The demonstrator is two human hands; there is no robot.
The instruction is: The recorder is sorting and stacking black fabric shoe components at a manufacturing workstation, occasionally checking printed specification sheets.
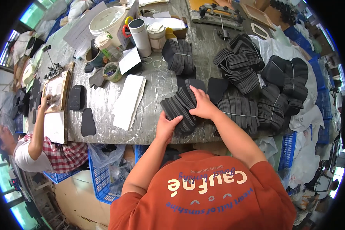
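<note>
Stack (174, 109) slants, long axis running far left to near right. Left hand (166, 128) and right hand (203, 104) grasp it.

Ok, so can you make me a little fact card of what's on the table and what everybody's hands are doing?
Left hand: holding the near left side of the dark stack
Right hand: holding the same stack, further right
To the right: more dark bundles, several with pale bands around them
To the left: folded white sheets, lying flat
Further back: a white cylinder beside scissors
Co-worker: one hand at a wooden frame
Table: shiny, wrinkled, grayish top
</note>
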